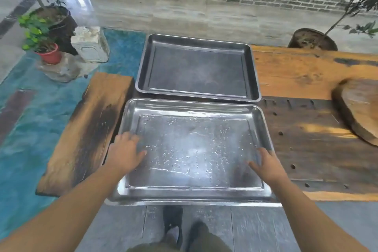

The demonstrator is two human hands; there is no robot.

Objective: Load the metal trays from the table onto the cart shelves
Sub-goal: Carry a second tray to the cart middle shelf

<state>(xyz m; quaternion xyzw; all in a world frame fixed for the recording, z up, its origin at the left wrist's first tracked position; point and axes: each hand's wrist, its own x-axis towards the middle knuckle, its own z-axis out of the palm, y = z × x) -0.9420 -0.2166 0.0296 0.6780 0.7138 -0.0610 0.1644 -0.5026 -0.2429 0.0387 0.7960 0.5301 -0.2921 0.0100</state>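
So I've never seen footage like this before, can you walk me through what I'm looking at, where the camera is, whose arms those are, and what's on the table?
There is only one picture, taken by a wide-angle camera worn on a person's head, looking forward and down. That is why two bare arms reach in from the bottom and shoes show on the floor. No machine is involved.

On the long wooden table lie two rectangular metal trays. The shiny silver tray is nearer, with droplets on it; the darker grey tray sits just behind it.

The left hand and right hand rest at the two sides of the shiny tray, thumbs inside the rim. Whether they grip it yet, I cannot tell. A round wooden slab lies at right, and potted plants stand around. No cart is visible.
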